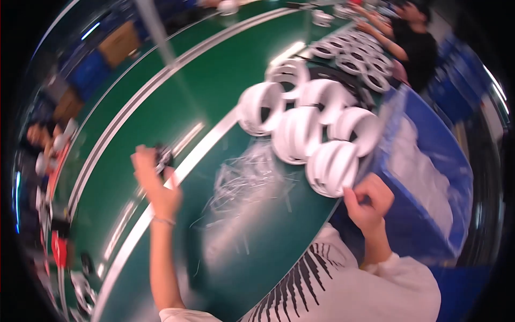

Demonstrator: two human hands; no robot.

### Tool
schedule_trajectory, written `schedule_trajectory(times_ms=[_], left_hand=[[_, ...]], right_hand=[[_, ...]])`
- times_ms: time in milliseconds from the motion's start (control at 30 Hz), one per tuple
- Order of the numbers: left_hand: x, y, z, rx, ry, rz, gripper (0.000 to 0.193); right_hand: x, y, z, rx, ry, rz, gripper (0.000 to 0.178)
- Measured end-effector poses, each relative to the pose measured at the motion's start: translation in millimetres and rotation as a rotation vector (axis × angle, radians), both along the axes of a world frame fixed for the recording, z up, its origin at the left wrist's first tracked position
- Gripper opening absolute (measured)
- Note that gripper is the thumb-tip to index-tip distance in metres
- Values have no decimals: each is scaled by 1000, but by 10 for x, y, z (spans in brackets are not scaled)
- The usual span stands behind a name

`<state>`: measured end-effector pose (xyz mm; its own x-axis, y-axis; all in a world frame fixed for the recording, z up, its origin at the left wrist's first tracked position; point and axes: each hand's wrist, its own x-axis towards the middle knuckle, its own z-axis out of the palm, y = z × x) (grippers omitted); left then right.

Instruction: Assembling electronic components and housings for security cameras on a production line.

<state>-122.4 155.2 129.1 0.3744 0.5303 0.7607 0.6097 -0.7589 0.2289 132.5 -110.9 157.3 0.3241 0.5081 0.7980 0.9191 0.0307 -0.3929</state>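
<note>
My left hand [156, 192] reaches over the green conveyor belt, fingers stretched up and thumb apart. Between thumb and fingers is a small dark part [163, 156], which looks gripped, though blur hides the contact. At the table's edge, my right hand [371, 203] is closed in a pinch. Its fingertips meet the lower rim of the nearest white ring-shaped part [332, 167]. Several similar white rings [296, 134] stand grouped just beyond it. Loose clear plastic strips [244, 174] lie scattered on the green tabletop between my hands.
A blue bin [456, 182] lined with clear plastic stands at my right, holding white material. Farther back, more white rings [357, 56] lie in rows beside a co-worker in a dark shirt [416, 45]. A metal rail [206, 140] separates table and belt [137, 121]. Another person sits across at left.
</note>
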Motion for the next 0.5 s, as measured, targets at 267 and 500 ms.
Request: schedule_trajectory(times_ms=[267,500], left_hand=[[10,1933,-696,-754,205,534,70],[-136,1829,-685,-640,367,473,57]], right_hand=[[218,125,26,-193,289,-192,30],[27,-42,291,-201,270,-78,13]])
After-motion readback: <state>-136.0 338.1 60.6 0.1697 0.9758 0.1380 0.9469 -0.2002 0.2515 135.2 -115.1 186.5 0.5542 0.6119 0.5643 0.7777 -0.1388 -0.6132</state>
